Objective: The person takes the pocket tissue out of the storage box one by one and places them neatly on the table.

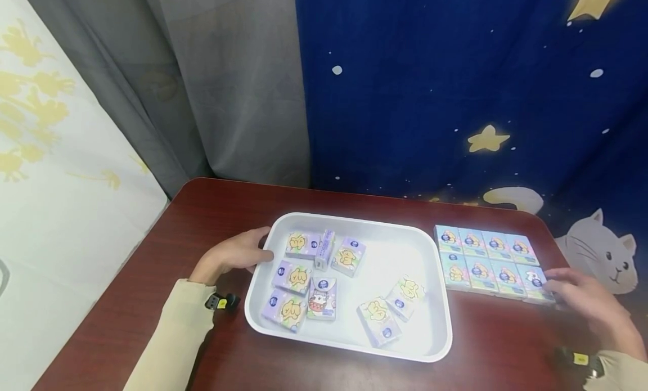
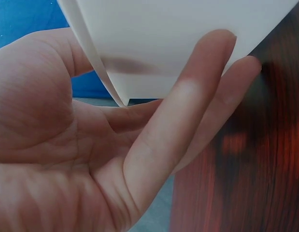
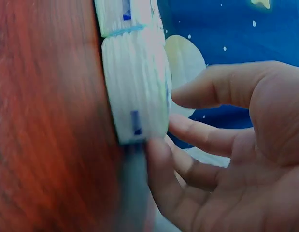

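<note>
A white tray [image 1: 349, 346] sits on the table with several purple tissue packs [image 1: 292, 276] lying loose in it. My left hand [image 1: 242, 250] grips the tray's left edge; in the left wrist view, its fingers [image 2: 183, 111] lie along the outer wall, while the thumb goes over the rim. To the tray's right, blue-green tissue packs [image 1: 481, 273] form two neat rows. My right hand [image 1: 589, 301] is at the right end of the near row, fingertips touching the end pack [image 1: 535, 284] with the white animal print. Up close, the thumb and fingers are loosely bent beside that pack [image 3: 135, 92].
The dark red-brown table [image 1: 212, 323] has a rounded far edge, close behind the tray and the rows. Beyond it hang a grey curtain [image 1: 243, 87] and a blue starry one [image 1: 405, 98]. A white cloth with yellow flowers [image 1: 66, 211] lies to the left.
</note>
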Tool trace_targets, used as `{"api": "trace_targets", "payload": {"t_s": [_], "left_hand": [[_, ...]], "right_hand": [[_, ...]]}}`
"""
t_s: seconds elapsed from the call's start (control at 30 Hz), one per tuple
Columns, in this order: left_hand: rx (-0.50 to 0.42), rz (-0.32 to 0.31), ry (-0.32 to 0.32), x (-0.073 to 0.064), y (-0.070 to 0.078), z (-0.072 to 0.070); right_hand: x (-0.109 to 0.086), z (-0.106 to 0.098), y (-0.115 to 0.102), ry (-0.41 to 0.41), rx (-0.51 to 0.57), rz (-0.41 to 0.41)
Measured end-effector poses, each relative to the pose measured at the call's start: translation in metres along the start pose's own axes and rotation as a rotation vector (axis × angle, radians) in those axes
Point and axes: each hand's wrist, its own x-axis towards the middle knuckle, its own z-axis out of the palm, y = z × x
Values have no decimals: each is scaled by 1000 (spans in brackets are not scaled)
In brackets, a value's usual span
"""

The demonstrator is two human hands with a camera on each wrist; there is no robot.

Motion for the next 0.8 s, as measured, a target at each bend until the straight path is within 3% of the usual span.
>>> {"api": "trace_targets", "payload": {"t_s": [0.17, 0.3, 0.53, 0.8], "left_hand": [[1, 1, -2, 1, 0, 0], [0, 12, -7, 1, 0, 0], [2, 10, -5, 0, 1, 0], [-6, 19, -12, -1, 0, 0]], "right_hand": [[-15, 1, -26, 171, -24, -22], [-29, 2, -49, 218, -45, -117], [-53, 19, -103, 160, -121, -337], [-72, 74, -154, 131, -139, -524]]}}
